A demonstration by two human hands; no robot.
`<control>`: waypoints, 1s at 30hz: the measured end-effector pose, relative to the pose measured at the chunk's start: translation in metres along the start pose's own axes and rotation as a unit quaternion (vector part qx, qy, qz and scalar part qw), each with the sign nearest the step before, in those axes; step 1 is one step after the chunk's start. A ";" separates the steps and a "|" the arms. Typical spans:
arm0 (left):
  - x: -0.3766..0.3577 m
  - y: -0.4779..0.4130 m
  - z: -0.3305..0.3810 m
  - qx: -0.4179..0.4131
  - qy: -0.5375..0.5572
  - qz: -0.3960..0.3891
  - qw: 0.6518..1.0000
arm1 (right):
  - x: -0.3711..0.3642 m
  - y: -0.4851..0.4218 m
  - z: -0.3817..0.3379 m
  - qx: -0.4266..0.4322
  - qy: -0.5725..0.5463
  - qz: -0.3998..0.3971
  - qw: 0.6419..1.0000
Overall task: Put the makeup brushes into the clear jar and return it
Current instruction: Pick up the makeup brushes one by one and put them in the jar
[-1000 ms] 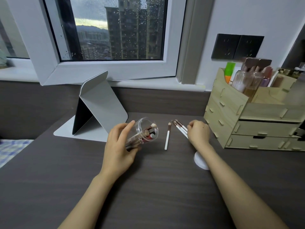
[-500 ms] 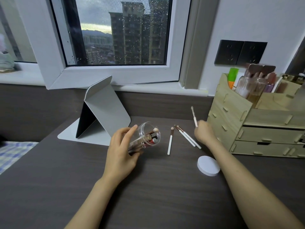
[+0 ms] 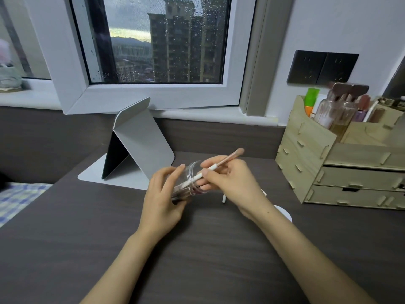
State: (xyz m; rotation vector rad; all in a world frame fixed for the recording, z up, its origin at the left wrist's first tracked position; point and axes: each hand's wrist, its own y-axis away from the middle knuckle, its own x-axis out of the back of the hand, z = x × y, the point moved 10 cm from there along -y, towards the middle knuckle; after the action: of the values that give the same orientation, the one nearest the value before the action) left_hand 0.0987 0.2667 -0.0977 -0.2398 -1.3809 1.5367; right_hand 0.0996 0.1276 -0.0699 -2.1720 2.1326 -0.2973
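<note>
My left hand (image 3: 161, 199) holds the clear jar (image 3: 192, 181) tilted, mouth toward the right, above the dark desk. Several brushes lie inside it, mostly hidden by my fingers. My right hand (image 3: 234, 183) grips a makeup brush (image 3: 221, 164) with a white handle and pink bristles; the handle end is inside the jar's mouth and the bristles stick up to the right. The white tip of another brush (image 3: 224, 198) shows on the desk under my right hand.
A white round lid (image 3: 285, 215) lies on the desk (image 3: 197, 260) behind my right wrist. A wooden drawer organiser (image 3: 341, 172) with bottles stands at the right. A folded grey tablet stand (image 3: 140, 145) stands at the back left, below the window.
My right hand lifted one brush from the desk, carried it left and put its handle into the jar's mouth. My left hand kept the jar tilted in place.
</note>
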 end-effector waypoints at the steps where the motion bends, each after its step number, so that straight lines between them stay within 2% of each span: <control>1: 0.000 0.000 0.000 0.001 0.000 0.001 1.000 | 0.000 -0.001 0.001 -0.003 0.000 -0.001 1.000; 8: -0.001 0.000 -0.004 0.004 -0.003 0.000 1.000 | 0.011 -0.004 0.001 0.009 -0.004 -0.010 1.000; 9: -0.001 0.001 -0.005 0.007 -0.004 0.001 1.000 | 0.019 -0.006 0.001 0.009 -0.010 0.008 1.000; 11: -0.001 0.001 -0.008 0.015 -0.002 0.004 1.000 | 0.050 -0.015 0.010 0.004 0.022 0.094 0.995; 13: 0.000 0.000 -0.009 0.020 0.003 0.007 1.000 | 0.089 -0.027 0.026 -0.010 0.162 0.207 0.965; 14: 0.000 0.001 -0.009 0.020 0.005 0.009 1.000 | 0.100 -0.035 0.036 -0.027 0.261 0.225 0.938; 16: 0.000 0.000 -0.009 0.020 0.007 0.010 1.000 | 0.104 -0.051 0.066 -0.103 0.401 0.194 0.889; 18: -0.001 0.000 -0.008 0.019 0.005 0.007 1.000 | 0.096 -0.061 0.095 -0.162 0.459 0.149 0.861; 24: 0.001 0.000 -0.007 0.018 0.003 0.007 1.000 | 0.079 -0.082 0.117 -0.196 0.525 0.115 0.820; 26: 0.001 0.000 -0.008 0.021 0.004 0.008 1.000 | 0.071 -0.086 0.122 -0.199 0.515 0.079 0.830; 28: 0.001 -0.001 -0.009 0.022 0.003 0.009 1.000 | 0.068 -0.086 0.119 -0.189 0.460 0.071 0.865; 30: 0.001 -0.001 -0.008 0.022 0.001 0.008 1.000 | 0.073 -0.080 0.090 -0.139 0.359 0.131 0.914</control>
State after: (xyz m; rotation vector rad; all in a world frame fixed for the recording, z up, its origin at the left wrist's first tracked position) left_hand 0.1048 0.2723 -0.0992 -0.2264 -1.3450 1.5776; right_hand 0.1967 0.0495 -0.1369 -2.0733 2.9741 -0.9466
